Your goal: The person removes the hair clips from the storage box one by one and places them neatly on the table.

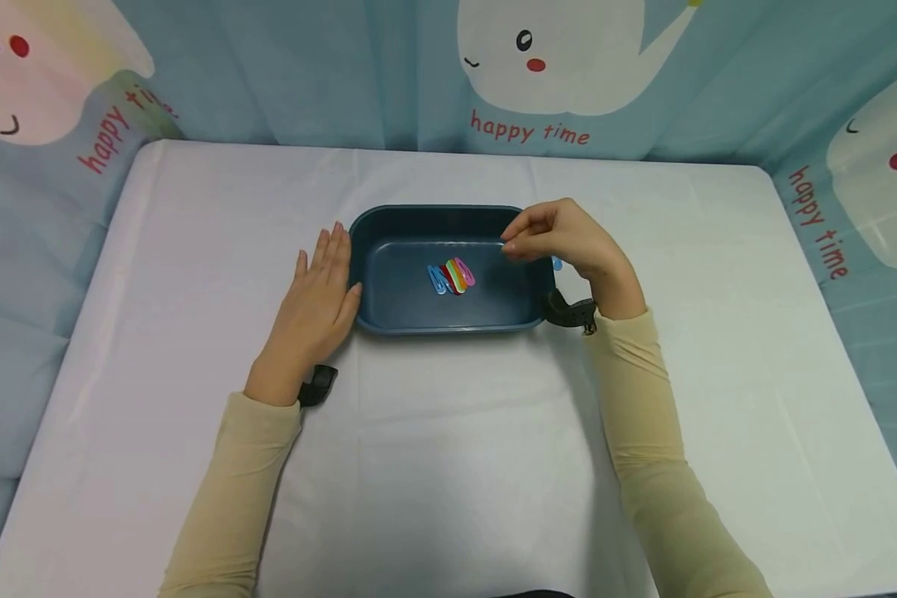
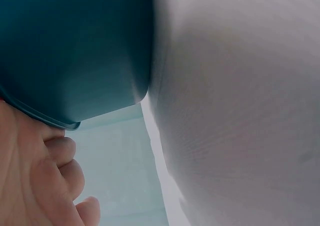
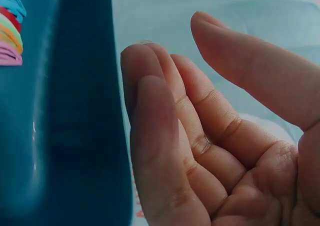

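A row of small snap hair clips (image 1: 452, 276), blue, red, pale green, orange and pink, lies together inside a dark teal tray (image 1: 389, 324). The same clips (image 3: 10, 33) show at the left edge of the right wrist view. My left hand (image 1: 310, 303) lies flat against the tray's left end, its fingers straight and touching the rim. Over the tray's right end is my right hand (image 1: 561, 237), fingers loosely bent, with nothing visible in them. Something light blue (image 1: 556, 263) peeks out below the right hand, beside the tray; the hand and wrist hide part of it.
The tray stands on a white cloth-covered table (image 1: 419, 465). Blue curtains (image 1: 329, 75) printed with white cartoon figures surround its back and sides. A dark band (image 1: 568, 311) is on the right wrist and another (image 1: 317, 386) on the left.
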`<action>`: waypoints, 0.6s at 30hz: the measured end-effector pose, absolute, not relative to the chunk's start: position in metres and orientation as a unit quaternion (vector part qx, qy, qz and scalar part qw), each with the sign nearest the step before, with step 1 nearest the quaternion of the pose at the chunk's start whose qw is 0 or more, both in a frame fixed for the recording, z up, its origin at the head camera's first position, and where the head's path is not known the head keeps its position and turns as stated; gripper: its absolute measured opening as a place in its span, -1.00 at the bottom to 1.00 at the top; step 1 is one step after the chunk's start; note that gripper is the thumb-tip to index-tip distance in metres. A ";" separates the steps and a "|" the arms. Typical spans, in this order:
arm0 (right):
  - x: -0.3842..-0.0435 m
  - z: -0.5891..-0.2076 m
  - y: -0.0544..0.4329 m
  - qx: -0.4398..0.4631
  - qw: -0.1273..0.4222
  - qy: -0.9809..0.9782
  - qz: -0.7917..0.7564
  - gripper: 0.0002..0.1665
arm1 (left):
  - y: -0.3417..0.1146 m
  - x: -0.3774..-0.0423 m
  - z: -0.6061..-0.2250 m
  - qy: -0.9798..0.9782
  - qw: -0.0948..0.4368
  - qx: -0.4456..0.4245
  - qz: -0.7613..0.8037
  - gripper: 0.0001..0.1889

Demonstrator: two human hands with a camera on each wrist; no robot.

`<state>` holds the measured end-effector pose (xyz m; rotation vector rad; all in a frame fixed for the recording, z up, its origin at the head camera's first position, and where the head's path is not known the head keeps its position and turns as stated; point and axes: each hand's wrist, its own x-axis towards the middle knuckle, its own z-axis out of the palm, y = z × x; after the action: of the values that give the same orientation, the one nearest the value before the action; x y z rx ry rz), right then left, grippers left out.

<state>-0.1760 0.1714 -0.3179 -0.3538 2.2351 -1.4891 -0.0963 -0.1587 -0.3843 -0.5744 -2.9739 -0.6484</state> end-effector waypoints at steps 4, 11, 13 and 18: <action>-0.181 -0.320 0.162 -0.129 0.231 0.806 -0.530 -0.81 | -0.159 -0.095 -0.384 -0.960 0.020 -0.184 -0.209 -0.35; -0.190 -0.324 0.145 -0.129 0.248 0.825 -0.491 -0.84 | -0.159 -0.096 -0.385 -0.960 0.023 -0.185 -0.208 -0.34; -0.193 -0.326 0.140 -0.131 0.253 0.831 -0.479 -0.85 | -0.158 -0.096 -0.385 -0.960 0.024 -0.185 -0.210 -0.34; -0.201 -0.334 0.132 -0.133 0.269 0.836 -0.460 -0.86 | -0.158 -0.096 -0.384 -0.961 0.021 -0.182 -0.209 -0.35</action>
<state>-0.2009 0.1317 -0.3338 -0.3578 2.2537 -1.2408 -0.0957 -0.1581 -0.3842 -0.5649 -2.9791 -0.6474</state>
